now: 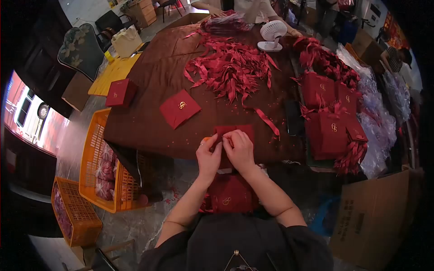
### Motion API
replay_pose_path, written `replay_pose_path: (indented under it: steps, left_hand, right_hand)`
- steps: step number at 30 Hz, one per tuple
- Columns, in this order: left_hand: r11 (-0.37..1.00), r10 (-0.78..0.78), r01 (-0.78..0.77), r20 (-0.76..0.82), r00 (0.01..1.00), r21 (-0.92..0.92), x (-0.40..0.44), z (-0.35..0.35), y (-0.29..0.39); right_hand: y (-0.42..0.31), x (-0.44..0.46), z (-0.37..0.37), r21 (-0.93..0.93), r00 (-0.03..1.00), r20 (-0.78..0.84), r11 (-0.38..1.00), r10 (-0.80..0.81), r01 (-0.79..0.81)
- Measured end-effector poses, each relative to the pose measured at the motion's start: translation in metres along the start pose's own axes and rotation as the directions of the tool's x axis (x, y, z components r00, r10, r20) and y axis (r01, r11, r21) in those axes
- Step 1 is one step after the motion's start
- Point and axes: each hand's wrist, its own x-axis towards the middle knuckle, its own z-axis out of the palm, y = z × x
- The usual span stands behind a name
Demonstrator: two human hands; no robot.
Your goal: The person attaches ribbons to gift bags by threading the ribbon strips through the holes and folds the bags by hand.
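Observation:
At the table's near edge my left hand [209, 154] and my right hand [238, 147] meet with fingertips pinched together. Something orange shows at my left index finger. Under and behind the fingers lies a red piece [246, 130], partly covered by them; what exactly the fingertips pinch is too small to tell. Ahead and to the left, a red square with a gold logo [181, 109] lies flat on the brown cloth [151, 115]. Red ribbons [230, 67] are heaped beyond my hands, one strand trailing right. More red logo pieces [230, 194] rest at my lap.
A red box [121, 92] stands at the table's left corner, a white fan [273, 34] at the back. Red bags [332, 131] and a dark phone [294, 118] are right. Orange crates [97, 180] stand left, a carton [373, 217] lower right. A person sits opposite.

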Motion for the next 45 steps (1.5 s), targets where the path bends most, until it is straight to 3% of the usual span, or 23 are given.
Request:
replay_pose_path:
  steps: [5, 8, 11, 13, 17, 19, 24, 26, 28, 30, 36, 38, 42, 44, 45]
  left_hand:
    - [1.000, -0.021, 0.022, 0.042, 0.999, -0.021, 0.002, -0.005, -0.004]
    - [0.999, 0.048, -0.049, 0.053, 0.997, 0.013, 0.004, -0.007, -0.005]
    - [1.000, 0.006, -0.005, 0.032, 0.999, -0.024, 0.006, -0.005, -0.007]
    - [0.979, -0.102, 0.108, 0.042, 0.994, -0.173, 0.007, -0.004, -0.006]
    - [0.983, -0.083, 0.086, 0.024, 0.996, -0.162, 0.004, -0.001, -0.022]
    - [0.995, 0.054, -0.051, -0.029, 0.998, 0.091, 0.000, -0.002, -0.012]
    - [0.939, 0.212, -0.186, -0.061, 0.975, 0.289, -0.010, 0.001, 0.007]
    - [0.836, 0.353, -0.307, -0.017, 0.936, 0.455, -0.011, 0.001, 0.007]
    - [0.825, 0.374, -0.326, -0.015, 0.927, 0.462, -0.010, 0.001, 0.004]
    - [0.814, 0.394, -0.345, -0.008, 0.919, 0.468, -0.010, 0.001, 0.002]
    - [0.870, 0.356, -0.318, -0.033, 0.934, 0.377, -0.004, 0.004, -0.005]
    - [0.938, 0.246, -0.227, -0.040, 0.969, 0.263, -0.001, 0.006, -0.011]
    - [0.972, 0.096, -0.095, 0.005, 0.995, 0.215, 0.005, 0.001, -0.006]
    - [0.988, -0.148, 0.148, 0.020, 0.989, 0.035, 0.008, 0.001, -0.019]
    - [0.988, -0.149, 0.148, 0.026, 0.988, 0.038, 0.009, -0.002, -0.024]
  right_hand:
    - [0.002, 0.005, 0.000, 0.007, 1.000, -0.022, 1.000, -0.003, 0.003]
    - [0.001, 0.007, -0.004, 0.005, 0.999, 0.026, 1.000, -0.027, 0.027]
    - [0.002, 0.005, -0.006, 0.011, 0.996, 0.070, 0.999, -0.052, 0.051]
    - [0.002, 0.003, -0.007, 0.012, 0.994, 0.088, 0.998, -0.067, 0.066]
    - [0.000, 0.000, -0.007, 0.023, 0.993, 0.094, 0.997, -0.074, 0.073]
    - [-0.001, -0.001, -0.006, 0.020, 0.993, 0.096, 0.998, -0.068, 0.066]
    - [-0.005, -0.002, -0.003, -0.022, 0.994, 0.109, 0.999, -0.029, 0.032]
    - [-0.004, -0.002, -0.002, -0.005, 0.993, 0.119, 1.000, 0.008, -0.008]
    - [-0.003, 0.000, -0.003, 0.011, 0.991, 0.127, 0.999, 0.045, -0.047]
    - [-0.001, 0.002, -0.007, 0.093, 0.957, 0.233, 0.976, 0.170, -0.196]
    - [0.006, 0.000, -0.005, 0.043, 0.955, 0.274, 0.991, 0.111, -0.128]
    - [0.005, -0.002, -0.007, 0.056, 0.969, 0.219, 0.990, 0.115, -0.130]
    - [0.009, -0.009, 0.000, 0.050, 0.984, 0.103, 0.987, 0.146, -0.152]
    - [0.011, -0.012, 0.001, 0.031, 0.983, 0.074, 0.985, 0.166, -0.169]
    - [0.012, -0.013, 0.002, 0.055, 0.973, 0.119, 0.977, 0.200, -0.208]
